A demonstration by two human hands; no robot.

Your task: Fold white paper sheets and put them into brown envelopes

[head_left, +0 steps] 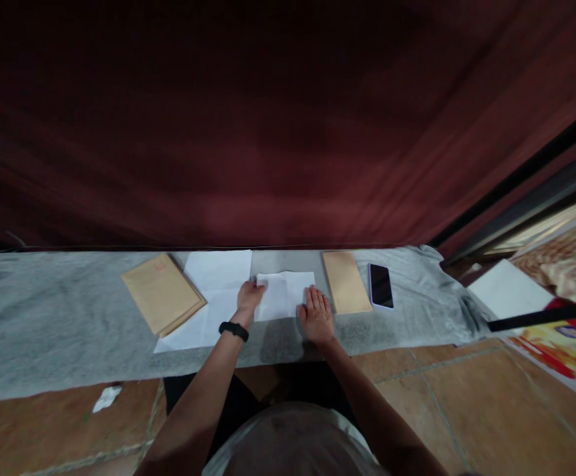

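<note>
A small white sheet of paper [284, 297], apparently folded, lies before me on the grey cloth. At its left edge my left hand [250, 297] is closed, the thumb over the paper and the other fingers mostly hidden. My right hand [316, 316] lies flat at the right edge, fingers stretched out with the tips on the paper. Larger white sheets [221, 281] are spread left of my left hand. A stack of brown envelopes [164, 294] partly covers them at an angle. A single brown envelope [347, 283] lies just right of my right hand.
A phone in a light purple case [381, 286] lies at the right. Grey cloth [60, 324] covers the long narrow surface, with a dark red panel [278, 165] behind it. A scrap of white paper [106, 398] is on the tiled floor; printed packaging [568, 347] stands far right.
</note>
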